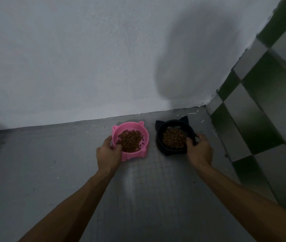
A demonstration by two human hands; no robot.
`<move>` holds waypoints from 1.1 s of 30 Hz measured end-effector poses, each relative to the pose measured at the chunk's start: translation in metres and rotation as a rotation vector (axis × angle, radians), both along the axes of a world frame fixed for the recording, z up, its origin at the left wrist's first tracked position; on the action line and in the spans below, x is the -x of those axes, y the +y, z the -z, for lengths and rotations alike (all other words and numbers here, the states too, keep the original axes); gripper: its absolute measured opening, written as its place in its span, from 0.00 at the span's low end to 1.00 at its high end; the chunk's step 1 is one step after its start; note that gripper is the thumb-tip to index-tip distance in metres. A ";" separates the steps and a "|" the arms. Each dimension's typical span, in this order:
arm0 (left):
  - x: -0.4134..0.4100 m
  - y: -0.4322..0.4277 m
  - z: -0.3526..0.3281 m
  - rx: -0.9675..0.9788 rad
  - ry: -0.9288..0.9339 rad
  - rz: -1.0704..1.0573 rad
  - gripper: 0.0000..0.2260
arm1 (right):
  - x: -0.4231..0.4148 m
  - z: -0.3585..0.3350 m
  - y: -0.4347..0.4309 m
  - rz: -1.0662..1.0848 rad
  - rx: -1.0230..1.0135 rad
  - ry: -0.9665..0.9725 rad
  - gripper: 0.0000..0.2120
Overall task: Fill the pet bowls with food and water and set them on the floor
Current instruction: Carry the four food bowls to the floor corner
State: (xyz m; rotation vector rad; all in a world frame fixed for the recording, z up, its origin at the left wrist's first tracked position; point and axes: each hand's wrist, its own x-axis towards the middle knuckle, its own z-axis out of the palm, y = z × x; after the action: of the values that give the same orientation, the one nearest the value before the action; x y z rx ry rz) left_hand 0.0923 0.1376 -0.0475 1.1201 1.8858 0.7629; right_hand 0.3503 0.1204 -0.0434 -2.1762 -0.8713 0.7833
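A pink cat-eared bowl [133,127] holds brown kibble [130,140] and rests on the grey floor near the wall. My left hand [108,153] grips its near-left rim, thumb over the edge. To its right a black cat-eared bowl [159,137], also filled with kibble [173,137], sits on the floor. My right hand [199,151] clasps the black bowl's near-right rim. Both bowls are upright and about a hand's width apart. No water is visible in either bowl.
A white wall [86,67] rises just behind the bowls. A green-and-white checkered tiled wall [261,110] closes the corner on the right. Grey concrete floor [147,189] stretches toward me and to the left.
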 end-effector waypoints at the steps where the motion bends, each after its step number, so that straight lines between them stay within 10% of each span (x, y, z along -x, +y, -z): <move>1: 0.001 0.000 0.003 0.000 0.022 0.014 0.17 | 0.000 0.001 0.000 -0.004 0.014 -0.010 0.21; 23: 0.017 0.002 0.004 0.075 0.227 0.143 0.22 | 0.003 -0.003 0.007 -0.089 0.190 -0.033 0.25; 33: 0.011 -0.041 -0.136 0.023 0.301 0.503 0.12 | 0.019 -0.133 -0.044 -0.344 0.203 -0.070 0.07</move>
State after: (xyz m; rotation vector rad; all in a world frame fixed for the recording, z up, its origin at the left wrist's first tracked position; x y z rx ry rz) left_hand 0.0816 0.0965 0.0883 1.6785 1.7247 0.2997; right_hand 0.3316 0.0761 0.0892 -2.2702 -1.2727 1.0027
